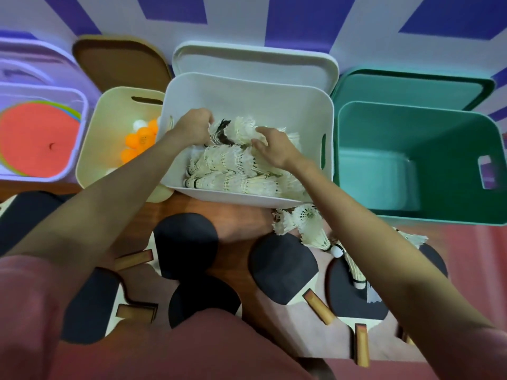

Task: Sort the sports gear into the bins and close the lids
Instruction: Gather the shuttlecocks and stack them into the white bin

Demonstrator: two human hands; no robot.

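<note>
Both my hands are inside the white bin (274, 97), which holds a heap of white shuttlecocks (230, 171). My left hand (196, 126) curls round shuttlecocks at the back left of the heap. My right hand (274, 148) grips shuttlecocks at the heap's right side. More shuttlecocks (310, 224) lie on the table just in front of the bin. Several black table tennis paddles (186, 242) lie on the near part of the table. The green bin (428, 171) on the right holds nothing. The cream bin (109, 127) holds orange and white balls (140, 138).
A lilac bin (79, 105) at far left holds flat coloured discs (35, 138). Lids stand behind the bins: brown (120, 64), white (255, 64), green (411, 86). A purple and white wall rises close behind. My pink clothing fills the bottom of the view.
</note>
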